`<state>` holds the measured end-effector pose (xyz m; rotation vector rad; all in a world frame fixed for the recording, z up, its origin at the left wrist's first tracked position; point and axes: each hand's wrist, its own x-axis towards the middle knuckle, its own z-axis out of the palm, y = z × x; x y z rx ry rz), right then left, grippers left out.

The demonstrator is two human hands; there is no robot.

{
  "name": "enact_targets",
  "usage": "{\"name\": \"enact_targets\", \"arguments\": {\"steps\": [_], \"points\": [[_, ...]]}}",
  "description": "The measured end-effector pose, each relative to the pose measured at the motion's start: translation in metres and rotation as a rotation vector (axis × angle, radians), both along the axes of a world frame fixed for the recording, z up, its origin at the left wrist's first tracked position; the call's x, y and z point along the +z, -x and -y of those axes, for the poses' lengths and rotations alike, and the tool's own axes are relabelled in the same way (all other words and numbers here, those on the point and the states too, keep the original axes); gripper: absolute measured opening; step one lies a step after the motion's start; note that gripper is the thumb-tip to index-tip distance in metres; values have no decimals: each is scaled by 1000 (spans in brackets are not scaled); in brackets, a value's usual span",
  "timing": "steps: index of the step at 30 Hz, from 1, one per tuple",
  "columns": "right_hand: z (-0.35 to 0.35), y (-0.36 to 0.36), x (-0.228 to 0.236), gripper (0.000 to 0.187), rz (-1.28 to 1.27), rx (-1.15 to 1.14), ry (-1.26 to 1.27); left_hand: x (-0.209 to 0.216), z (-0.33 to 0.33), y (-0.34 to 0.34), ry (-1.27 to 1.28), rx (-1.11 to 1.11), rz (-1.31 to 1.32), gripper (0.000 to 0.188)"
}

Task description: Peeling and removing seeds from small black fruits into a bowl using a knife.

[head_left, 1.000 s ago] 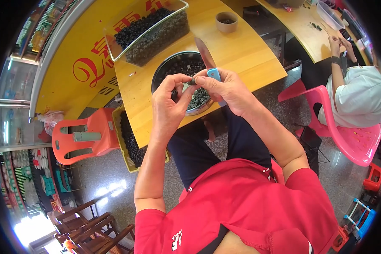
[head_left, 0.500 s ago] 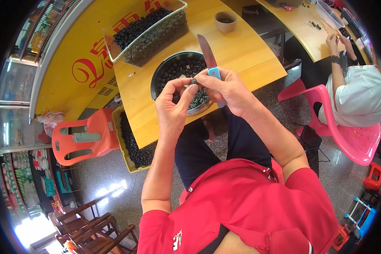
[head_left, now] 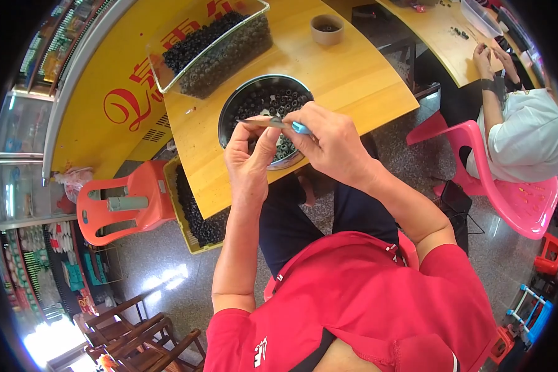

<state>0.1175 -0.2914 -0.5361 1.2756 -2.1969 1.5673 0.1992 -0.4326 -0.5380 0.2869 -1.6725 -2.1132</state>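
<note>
Over a round dark basin point(head_left: 223, 105), my two hands meet. My right hand point(head_left: 335, 142) is closed on a knife point(head_left: 301, 128) with a light blue handle; its blade points left, across the fingertips of my left hand. My left hand point(head_left: 248, 158) is closed, thumb and fingers pinching a small dark round piece point(head_left: 277, 119), mostly hidden by the blade and fingers. Many small black ring-shaped pieces point(head_left: 285, 98) lie in the basin, with greyer ones point(head_left: 285, 149) near its front rim.
On the wooden table point(head_left: 366, 80) stand a clear bin point(head_left: 229, 65) of black pieces and a brown cup point(head_left: 327, 30). A yellow crate point(head_left: 195, 248) and an orange chair point(head_left: 127, 204) are at left. At right, a person point(head_left: 518, 130) sits on a pink chair point(head_left: 508, 198).
The knife has swung from pointing up and away to lying nearly flat, blade leftward over the left fingertips. My right hand has turned over with it.
</note>
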Motion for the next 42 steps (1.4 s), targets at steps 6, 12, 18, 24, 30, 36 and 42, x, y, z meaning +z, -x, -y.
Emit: {"name": "enact_targets", "arguments": {"steps": [6, 12, 18, 24, 30, 36, 42], "points": [[2, 1, 0, 14, -132, -53, -2, 0, -1, -1, 18, 4, -19, 23], [2, 3, -1, 15, -150, -61, -19, -1, 5, -4, 6, -37, -29, 22], [2, 13, -14, 12, -181, -160, -201, 6, 0, -9, 5, -34, -123, 19], [-1, 10, 10, 21, 500, 114, 8, 3, 4, -11, 139, 45, -99, 13], [3, 10, 8, 25, 851, 331, 99, 1, 1, -6, 409, 89, -92, 15], [1, 9, 9, 25, 938, 343, 160, 5, 1, -7, 518, 95, -90, 15], [0, 11, 9, 25, 806, 284, 101, 6, 0, -5, 479, 65, -58, 15]]}}
